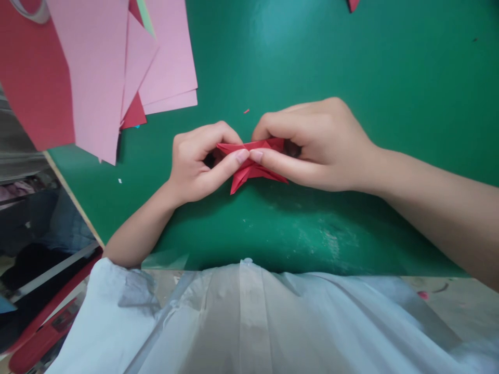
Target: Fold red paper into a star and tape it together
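Observation:
A red folded paper piece [257, 170] with several pointed tips is held between both hands, just over the green table [351, 62]. My left hand [205, 161] pinches its left side, thumb on top and fingers curled behind. From the right, my right hand [315, 145] grips it the same way. The two thumb tips nearly meet at the middle of the paper. Its underside and the fingertips behind it are hidden.
Pink paper sheets [93, 67] and red paper [35, 78] overlap at the upper left, with a white ring-shaped object [37, 13] on them. Another red paper tip [353, 4] shows at the top edge. A red scrap [246, 111] lies beyond my hands.

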`<state>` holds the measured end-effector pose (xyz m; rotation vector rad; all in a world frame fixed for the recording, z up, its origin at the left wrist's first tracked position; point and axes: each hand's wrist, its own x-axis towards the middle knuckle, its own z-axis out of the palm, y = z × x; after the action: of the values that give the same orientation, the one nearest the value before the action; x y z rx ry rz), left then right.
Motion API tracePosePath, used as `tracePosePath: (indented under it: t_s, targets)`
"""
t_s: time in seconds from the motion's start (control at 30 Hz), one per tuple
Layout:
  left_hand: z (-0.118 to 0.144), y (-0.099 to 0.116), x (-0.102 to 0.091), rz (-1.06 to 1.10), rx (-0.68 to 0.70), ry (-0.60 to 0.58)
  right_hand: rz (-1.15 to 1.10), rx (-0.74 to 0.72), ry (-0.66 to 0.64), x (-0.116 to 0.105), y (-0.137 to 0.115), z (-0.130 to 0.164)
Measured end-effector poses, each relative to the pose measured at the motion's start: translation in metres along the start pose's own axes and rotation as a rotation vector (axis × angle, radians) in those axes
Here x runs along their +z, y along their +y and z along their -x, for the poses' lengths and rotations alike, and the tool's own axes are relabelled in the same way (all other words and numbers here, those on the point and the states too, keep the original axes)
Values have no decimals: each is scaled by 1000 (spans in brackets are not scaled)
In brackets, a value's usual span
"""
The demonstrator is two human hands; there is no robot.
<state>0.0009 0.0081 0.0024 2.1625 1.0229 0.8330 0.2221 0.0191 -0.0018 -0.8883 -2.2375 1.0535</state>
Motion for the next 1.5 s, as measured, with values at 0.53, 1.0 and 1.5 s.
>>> tracePosePath:
  t_s: [0.53, 1.0, 1.5]
  targets:
    - [3, -2, -1, 54, -45, -51, 18, -20, 2, 2, 1, 1]
    - [0, -1, 0, 13, -53, -47, 4, 1, -34, 0, 0, -1]
    - [-2, 0, 2, -5, -10, -32, 16, -17, -31, 0, -1, -2]
